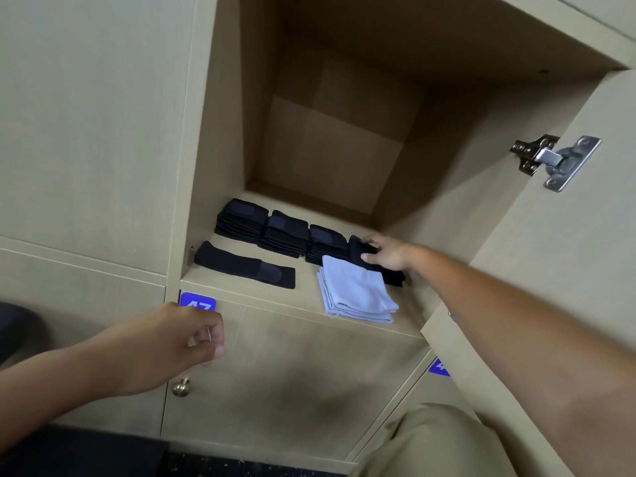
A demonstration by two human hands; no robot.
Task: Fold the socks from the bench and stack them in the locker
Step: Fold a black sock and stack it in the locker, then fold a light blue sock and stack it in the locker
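Four black sock stacks (292,235) rowed; right hand (387,253) grip pinching rightmost; left hand (179,342) loosely curled.

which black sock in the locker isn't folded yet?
The long black sock lying flat alone at the shelf's front left. The other black socks are folded in stacks in the row behind it.
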